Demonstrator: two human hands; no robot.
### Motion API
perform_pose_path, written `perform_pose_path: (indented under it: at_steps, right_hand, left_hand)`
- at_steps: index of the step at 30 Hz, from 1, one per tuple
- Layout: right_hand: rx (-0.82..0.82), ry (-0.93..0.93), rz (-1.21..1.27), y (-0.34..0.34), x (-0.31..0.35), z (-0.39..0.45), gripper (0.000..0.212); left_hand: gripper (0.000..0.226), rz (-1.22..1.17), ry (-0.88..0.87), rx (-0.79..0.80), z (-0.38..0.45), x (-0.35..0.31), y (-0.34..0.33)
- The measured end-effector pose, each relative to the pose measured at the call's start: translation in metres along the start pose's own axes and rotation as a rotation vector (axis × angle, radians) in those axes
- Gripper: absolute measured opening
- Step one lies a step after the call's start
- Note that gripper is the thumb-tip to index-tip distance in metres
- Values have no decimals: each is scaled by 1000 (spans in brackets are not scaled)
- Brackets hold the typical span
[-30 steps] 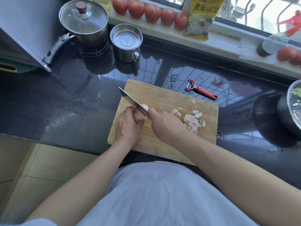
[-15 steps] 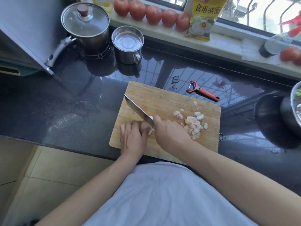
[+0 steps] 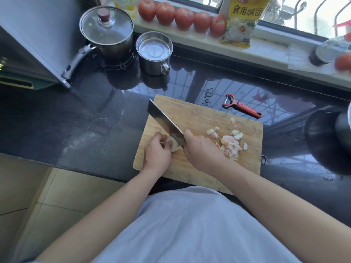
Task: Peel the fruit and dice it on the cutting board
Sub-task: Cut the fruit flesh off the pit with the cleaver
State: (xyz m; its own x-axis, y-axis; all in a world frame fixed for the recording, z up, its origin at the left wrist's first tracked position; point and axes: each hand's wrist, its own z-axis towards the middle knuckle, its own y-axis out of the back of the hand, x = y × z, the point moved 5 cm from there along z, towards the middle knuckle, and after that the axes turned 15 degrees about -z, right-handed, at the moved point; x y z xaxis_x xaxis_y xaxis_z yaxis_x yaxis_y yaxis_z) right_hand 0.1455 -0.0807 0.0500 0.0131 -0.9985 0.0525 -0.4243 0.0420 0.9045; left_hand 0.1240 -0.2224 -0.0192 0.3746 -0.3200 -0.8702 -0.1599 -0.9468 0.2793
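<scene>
The left hand is curling its fingers round the peeled fruit chunk on the near-left of the cutting board. The right hand is gripping the cleaver, cutting beside those fingertips; any slip could nick them.

1. A home kitchen: a glossy black stone countertop runs under a barred window.
2. A lidded steel saucepan and a steel mug stand on it.
3. Red tomatoes line the pale sill.
4. A wooden cutting board and red-handled peeler lie there.
</scene>
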Motion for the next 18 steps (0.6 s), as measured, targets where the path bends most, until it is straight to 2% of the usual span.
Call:
perform_pose_path:
  at_steps: [8,18]
  right_hand:
    - [0,-16,-2,-5,3,-14,7]
    - [77,-115,12,-22,-6,-50,20]
  left_hand:
    - [8,-33,54,-40,-1,-3,-1]
    - [12,-79,97,-21,2,-4,1]
